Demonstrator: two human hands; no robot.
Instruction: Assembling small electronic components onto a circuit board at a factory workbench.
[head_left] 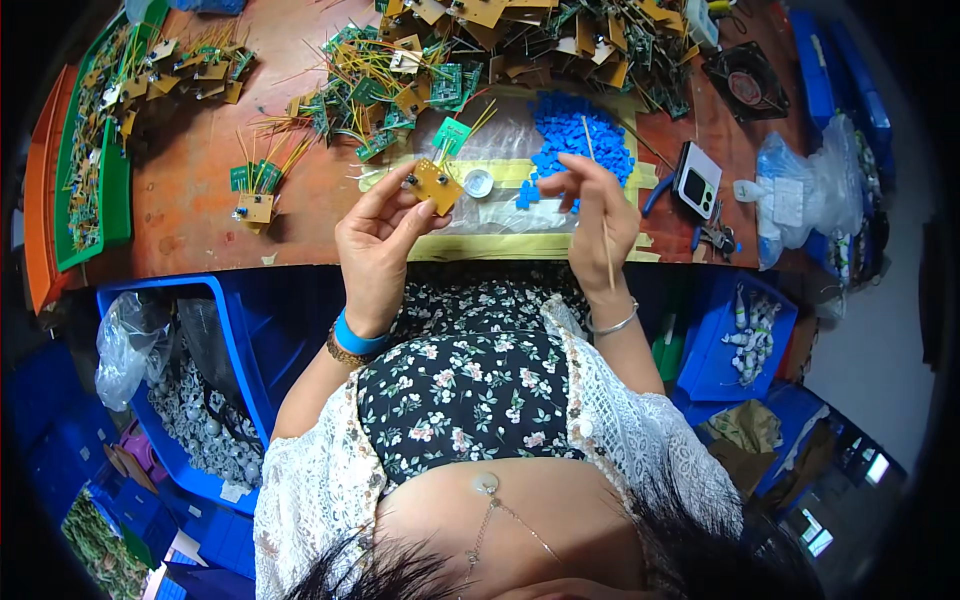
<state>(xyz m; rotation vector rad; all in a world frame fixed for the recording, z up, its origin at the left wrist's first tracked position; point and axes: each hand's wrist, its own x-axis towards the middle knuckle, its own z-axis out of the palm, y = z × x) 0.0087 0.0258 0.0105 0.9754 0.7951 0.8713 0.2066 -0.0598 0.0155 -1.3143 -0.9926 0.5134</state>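
My left hand (378, 232) pinches the edge of a tan circuit board (434, 187) with small dark parts on it, held over the table's front. A green circuit board (453, 136) with yellow wires extends beyond it. Right of the tan board stands a small round cup (478, 183) with whitish contents. My right hand (605, 225) is closed around a thin wooden stick (611, 268) that slants through its fingers; its far end shows above the knuckles. Just beyond that hand lies a pile of small blue pieces (590, 140), partly hidden by the fingers.
Heaps of wired boards (520, 40) cover the far table, with a smaller cluster (255, 195) at left beside a green tray (105, 190). To the right are a phone (697, 180), pliers (718, 237), a black fan (747, 82) and plastic bags (805, 190). Blue bins (245, 340) stand below the edge.
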